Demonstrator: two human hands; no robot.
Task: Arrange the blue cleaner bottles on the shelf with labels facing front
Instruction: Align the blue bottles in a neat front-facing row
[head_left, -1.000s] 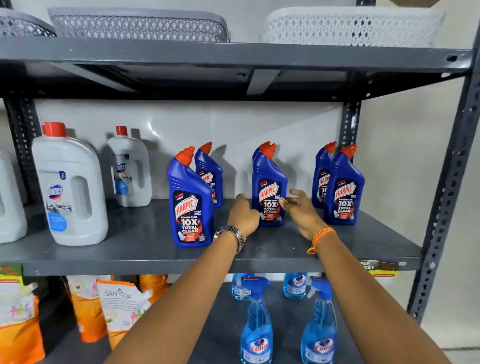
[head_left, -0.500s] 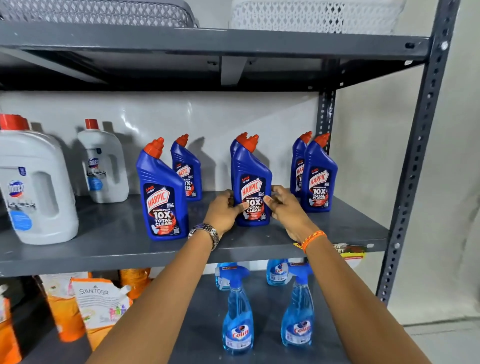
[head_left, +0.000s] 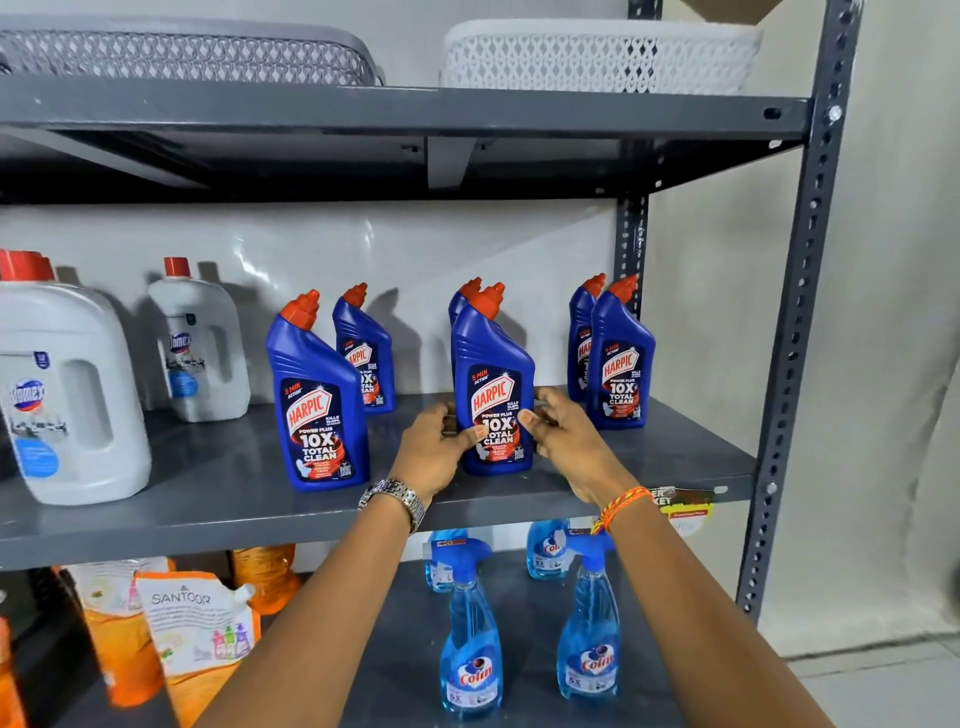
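1. Left hand (head_left: 434, 452) and right hand (head_left: 563, 441) are both on the lower half of the middle blue bottle (head_left: 493, 395), one per side. Fingers curled round the flanks, thumbs pressed on the front label edges. So both are clamped on it, not spread.
2. That bottle stands upright on the middle shelf (head_left: 208, 499), near the front edge, label pretty much facing front already.
3. Handling, imo: stiff plastic, prob full so a bit heavy, smooth glossy sides = could slip. The angled neck w/ red cap makes it top-lopsided, so I'd hold low on the body like now and twist it on its base, not grab the cap.
4. Outward: another blue bottle (head_left: 460, 306) sits right behind it, mostly hidden. Front left bottle (head_left: 317, 405) stands well apart to the left, label front, w/ one more (head_left: 363, 353) behind it. Right pair: front one (head_left: 621, 369) and the one behind (head_left: 582, 343) nearly touching, by the shelf post.
5. Containers: all look capped; opaque, so can't tell fill level. White jugs (head_left: 67, 395) further left are also capped.
6. Lower shelf has see-through spray bottles (head_left: 470, 654), blue liquid visible most of the way up, plus orange refill pouches (head_left: 202, 629). Top shelf has two mesh baskets (head_left: 597, 57); can't see inside.
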